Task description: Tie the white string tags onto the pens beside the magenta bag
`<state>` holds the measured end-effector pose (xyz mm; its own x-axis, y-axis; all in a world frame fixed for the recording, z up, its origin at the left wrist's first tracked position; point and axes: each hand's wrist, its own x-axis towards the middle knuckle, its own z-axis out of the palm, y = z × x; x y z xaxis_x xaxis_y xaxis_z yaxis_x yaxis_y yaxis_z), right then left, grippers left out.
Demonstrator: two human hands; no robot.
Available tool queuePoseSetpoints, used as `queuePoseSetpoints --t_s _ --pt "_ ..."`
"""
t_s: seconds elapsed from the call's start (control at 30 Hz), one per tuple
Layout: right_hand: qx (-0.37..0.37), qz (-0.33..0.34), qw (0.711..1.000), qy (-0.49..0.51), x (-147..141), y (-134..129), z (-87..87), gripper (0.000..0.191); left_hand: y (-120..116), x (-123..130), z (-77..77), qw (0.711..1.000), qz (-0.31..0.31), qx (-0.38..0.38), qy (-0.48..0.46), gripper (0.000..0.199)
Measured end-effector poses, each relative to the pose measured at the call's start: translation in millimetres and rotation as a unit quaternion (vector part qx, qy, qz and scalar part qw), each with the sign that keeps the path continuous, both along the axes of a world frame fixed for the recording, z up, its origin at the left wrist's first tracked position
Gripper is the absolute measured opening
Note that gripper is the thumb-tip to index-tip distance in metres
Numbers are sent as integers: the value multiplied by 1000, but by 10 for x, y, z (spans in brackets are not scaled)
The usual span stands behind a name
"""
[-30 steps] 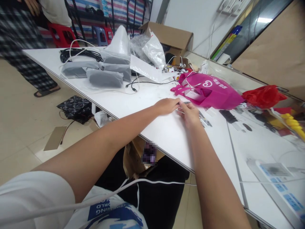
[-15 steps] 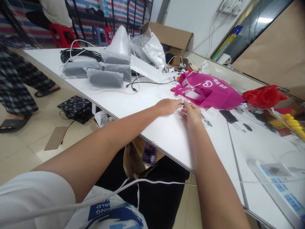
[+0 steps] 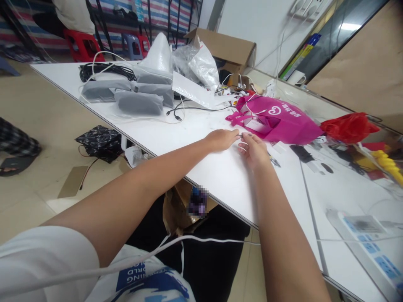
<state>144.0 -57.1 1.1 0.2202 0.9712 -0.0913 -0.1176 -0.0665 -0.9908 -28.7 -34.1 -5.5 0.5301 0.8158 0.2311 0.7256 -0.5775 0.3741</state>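
Over the white table (image 3: pixel 220 180), my left hand (image 3: pixel 221 140) and my right hand (image 3: pixel 253 149) meet fingertip to fingertip. Between them is a small, thin dark piece (image 3: pixel 240 135), pinched from both sides; it is too small and too covered to name. My left fingers are closed, with most of them hidden behind the back of the hand. On the right, thumb and forefinger are pressed together while the other fingers curl loosely. A pink bag (image 3: pixel 280 119) lies just beyond my hands. Beside my right wrist lies a slim pen-like tool (image 3: pixel 274 160), partly covered.
Several grey-wrapped packages (image 3: pixel 138 102) and a coil of black cable (image 3: pixel 107 72) lie at the left back. A red bag (image 3: pixel 349 126) is at the right. Near the front right sits a power strip (image 3: pixel 371 247). A white cable (image 3: pixel 201 239) crosses before my body.
My right hand has turned slightly, and the small piece stays between my fingertips. At the left, a person in checked trousers has moved mostly out of view.
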Motion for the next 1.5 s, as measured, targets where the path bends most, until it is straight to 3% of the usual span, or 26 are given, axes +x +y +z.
queuePoseSetpoints --t_s 0.23,0.47,0.67,0.83,1.07,1.23,1.5 --pt "-14 -32 998 -58 2 14 -40 47 4 -19 -21 1000 -12 11 -5 47" --pt "-31 18 999 -14 -6 -47 39 26 3 -28 -9 1000 -4 9 4 49" --pt "-35 -26 997 -71 -3 -19 2 42 11 -50 -55 999 -38 31 -13 46" --pt "-23 30 999 -7 12 -31 27 31 7 -38 -28 1000 -17 13 -8 51" --pt "-41 -23 996 -72 -37 -44 25 37 -10 -45 -34 999 -30 15 -11 46" --pt "-25 1 1000 -19 -35 -67 45 29 -22 -33 0 1000 -13 11 6 49" --pt "14 -3 998 -63 12 -4 -48 49 -37 -23 28 1000 -9 0 26 54"
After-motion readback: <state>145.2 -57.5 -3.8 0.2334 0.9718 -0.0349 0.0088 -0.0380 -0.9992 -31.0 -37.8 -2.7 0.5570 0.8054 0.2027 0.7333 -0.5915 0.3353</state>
